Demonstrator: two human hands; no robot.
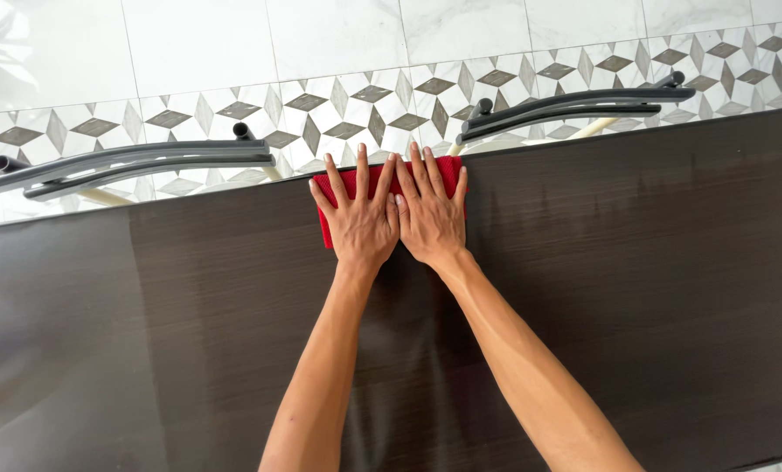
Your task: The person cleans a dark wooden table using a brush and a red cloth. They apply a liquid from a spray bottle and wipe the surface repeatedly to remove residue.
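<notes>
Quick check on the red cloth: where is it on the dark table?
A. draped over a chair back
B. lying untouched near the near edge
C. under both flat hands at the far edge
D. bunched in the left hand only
C: the left hand and right hand lie flat side by side on the red cloth, at the far edge of the dark table, near the chair backs.

Red cloth (pixel 443 166); dark brown wood-grain table (pixel 636 288); grey chair backs (pixel 137 162); white floor tiles, grey-brown diamond pattern (pixel 338 109).

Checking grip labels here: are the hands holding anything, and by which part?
Nothing is gripped. Left hand and right hand press flat, fingers spread, on the red cloth at the table's far edge.
</notes>
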